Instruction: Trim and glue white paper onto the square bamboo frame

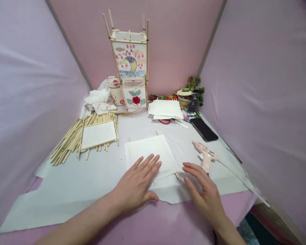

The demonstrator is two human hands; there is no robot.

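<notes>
My left hand (140,180) lies flat with outstretched fingers on a white paper sheet (145,146) in the middle of the table. From under the sheet's right side, the ends of a thin wooden stick (176,175) poke out; the rest is hidden. My right hand (202,190) hovers just right of the sheet, fingers bent and thumb apart, holding nothing. Beyond it rests a pink glue gun (206,154) on its side, nozzle pointing left. To the left, a stick frame (99,134) backed with white paper sits on a heap of wooden sticks (68,141).
At the back stands a tall stick-framed lantern (131,64) with drawn panels. Right of it are stacked white papers (165,109), red-handled scissors (164,121), a black phone (204,129) and a bowl (184,98). A lidded cup (116,92) and crumpled tissue (99,97) stand back left.
</notes>
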